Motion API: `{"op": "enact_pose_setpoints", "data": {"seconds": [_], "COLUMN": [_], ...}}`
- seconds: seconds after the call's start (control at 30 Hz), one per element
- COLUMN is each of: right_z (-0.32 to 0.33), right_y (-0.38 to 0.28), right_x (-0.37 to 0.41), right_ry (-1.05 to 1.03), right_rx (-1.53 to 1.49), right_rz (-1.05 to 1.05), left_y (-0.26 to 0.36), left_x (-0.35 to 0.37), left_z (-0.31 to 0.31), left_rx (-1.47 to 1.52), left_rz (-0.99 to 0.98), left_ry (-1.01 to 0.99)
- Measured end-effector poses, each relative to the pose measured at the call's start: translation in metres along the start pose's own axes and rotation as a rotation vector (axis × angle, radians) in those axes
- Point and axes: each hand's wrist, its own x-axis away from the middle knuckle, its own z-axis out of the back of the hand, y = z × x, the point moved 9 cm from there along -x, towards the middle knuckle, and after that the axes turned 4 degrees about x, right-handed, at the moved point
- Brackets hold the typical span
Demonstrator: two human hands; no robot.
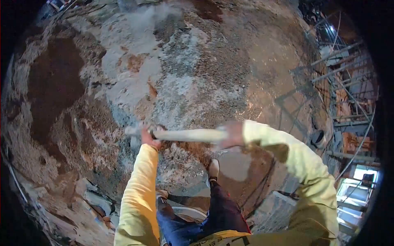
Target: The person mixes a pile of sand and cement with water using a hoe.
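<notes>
A thick pale wooden handle point(191, 135) lies crosswise in front of me, nearly level. My left hand point(151, 137) is wrapped round it toward the left, and a short blurred end sticks out beyond the fingers. My right hand point(233, 135), smeared by motion, grips the handle's other end. Which tool the handle belongs to I cannot tell. Below and beyond it is rough ground with a strip of grey gravel point(213, 78) mixed with pale powder. My right shoe point(214, 168) stands just under the handle, beside a smooth grey patch point(234, 164).
Dark damp soil point(55, 78) spreads at the left. Wet brown ground point(271, 69) lies to the right, edged by a framework of poles point(340, 78). Broken slabs point(100, 205) lie at lower left, and a pale curved rim point(191, 210) shows between my legs.
</notes>
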Motion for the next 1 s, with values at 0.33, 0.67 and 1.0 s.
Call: {"op": "enact_pose_setpoints", "data": {"seconds": [0.33,0.67,1.0], "right_z": [0.035,-0.117,-0.335], "right_y": [0.332,0.186,0.051], "right_x": [-0.018,-0.077,-0.145], "right_ry": [0.580,0.397,0.081], "right_rx": [0.015,0.149,-0.142], "right_rz": [-0.083,0.058,-0.101], "left_y": [-0.164,-0.040,0.081], "left_x": [-0.052,0.026,0.062], "left_z": [-0.241,-0.026,0.242], "left_rx": [-0.198,-0.253,-0.394], "left_rz": [-0.102,-0.249,-0.132], "left_ry": [-0.374,-0.002,0.288]}}
